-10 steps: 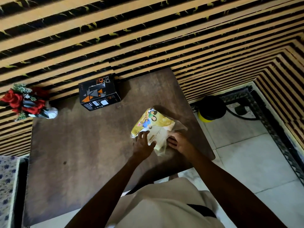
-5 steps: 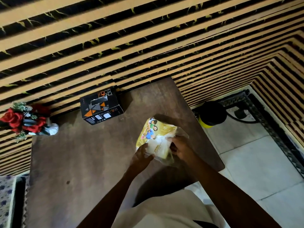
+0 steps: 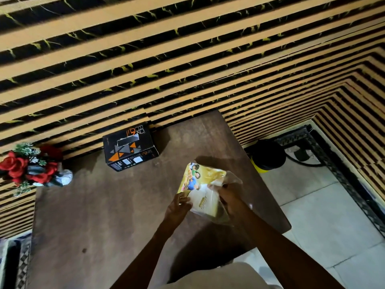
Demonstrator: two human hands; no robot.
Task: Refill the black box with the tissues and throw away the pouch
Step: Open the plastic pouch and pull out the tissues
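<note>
A yellow and white tissue pouch (image 3: 201, 186) with a printed picture is held just above the right part of the brown table (image 3: 104, 215). My left hand (image 3: 178, 207) grips its near left edge. My right hand (image 3: 230, 198) grips its right side, where clear plastic sticks out. The black box (image 3: 130, 148) with orange triangles and a slot on top stands at the back of the table against the striped wall, well left of the pouch and away from both hands.
A vase of red flowers (image 3: 31, 165) stands at the table's back left corner. A black and yellow bin (image 3: 267, 156) sits on the tiled floor right of the table, beside a black cable. The table's right edge runs close to my right hand.
Both hands have lifted the pouch's near end off the table and shifted their grip. My right hand moved up onto the pouch's right side. The camera tilted up slightly.
</note>
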